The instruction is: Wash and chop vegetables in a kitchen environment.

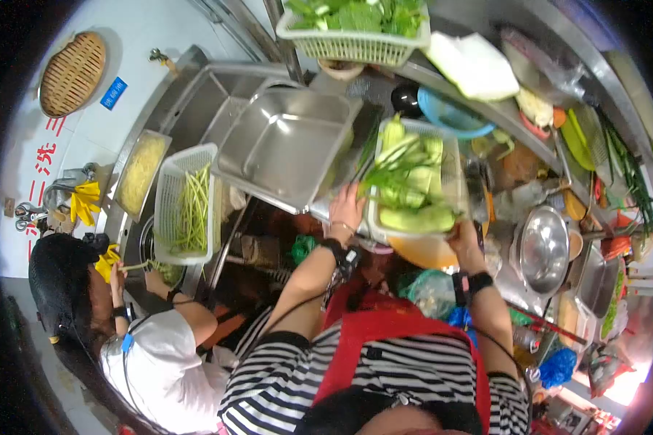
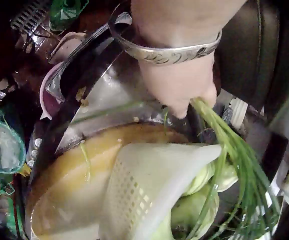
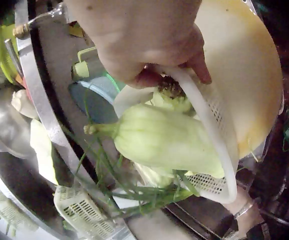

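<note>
A white basket [image 1: 453,174] of pale green squashes [image 3: 159,137] stands over a round yellowish board [image 2: 79,175]. My left hand [image 1: 347,210] pinches the stem ends of a bunch of green onions [image 2: 234,165] at the basket's left side; their leaves hang across the squashes. In the right wrist view my right hand [image 3: 149,45] grips the basket's rim [image 3: 199,105], fingers curled over it beside one squash's dark end. The basket is tilted in both wrist views.
Left of me another person [image 1: 159,355] handles stalks by a basket of green stalks [image 1: 192,210]. A steel basin [image 1: 283,145] lies ahead to the left. A shelf with a leafy-greens basket [image 1: 355,47] runs above; a steel bowl [image 1: 544,250] is at right.
</note>
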`<state>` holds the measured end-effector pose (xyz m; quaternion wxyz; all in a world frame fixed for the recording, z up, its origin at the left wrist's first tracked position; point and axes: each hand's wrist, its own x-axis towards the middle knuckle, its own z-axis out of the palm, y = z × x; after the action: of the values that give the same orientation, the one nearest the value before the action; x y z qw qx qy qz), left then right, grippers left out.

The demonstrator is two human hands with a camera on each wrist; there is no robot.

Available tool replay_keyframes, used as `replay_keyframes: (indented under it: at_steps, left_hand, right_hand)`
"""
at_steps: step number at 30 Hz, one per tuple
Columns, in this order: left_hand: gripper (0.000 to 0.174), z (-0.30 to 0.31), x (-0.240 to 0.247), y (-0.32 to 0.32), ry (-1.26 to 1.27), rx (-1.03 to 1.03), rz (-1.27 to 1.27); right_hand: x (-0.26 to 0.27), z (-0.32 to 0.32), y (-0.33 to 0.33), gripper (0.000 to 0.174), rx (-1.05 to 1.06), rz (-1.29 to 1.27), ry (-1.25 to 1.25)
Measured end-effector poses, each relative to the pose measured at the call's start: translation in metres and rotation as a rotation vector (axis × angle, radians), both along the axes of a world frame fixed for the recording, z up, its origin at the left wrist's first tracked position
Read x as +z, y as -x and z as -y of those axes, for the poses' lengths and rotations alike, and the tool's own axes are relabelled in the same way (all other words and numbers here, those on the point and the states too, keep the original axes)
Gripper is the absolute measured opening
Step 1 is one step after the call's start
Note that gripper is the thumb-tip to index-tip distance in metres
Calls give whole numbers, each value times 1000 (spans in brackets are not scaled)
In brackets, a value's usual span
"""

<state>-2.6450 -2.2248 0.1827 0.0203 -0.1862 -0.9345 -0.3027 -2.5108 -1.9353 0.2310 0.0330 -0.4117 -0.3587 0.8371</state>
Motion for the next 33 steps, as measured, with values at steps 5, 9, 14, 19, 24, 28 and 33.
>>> replay_keyframes:
  at_steps: [5,9,14,19,24,28,33]
  left_hand:
    - [31,-19,1,23,5,294,181]
    - [42,-37,10,65,-120,511,414]
    - [47,-37,30,79,-153,376,371]
    - [51,-15,27,47,-319,241,190]
    - [47,-19,65,12,-222,-41,-176]
    - [35,-28,39,41,-241,-22,-25]
    - [31,-49,58,69,-1598,357,894]
  right_hand:
    - [-9,6,-6,15,-111,84,84]
    - [-22,-7,-16,31,26,99,-22]
    - [23,30,-25,18,5,121,-150]
    - [27,31,-55,20,133,3,-8]
    - [28,32,-57,26,245,26,-24]
    - [8,28,-47,30,222,55,-41]
    - [7,32,-57,30,234,26,-9]
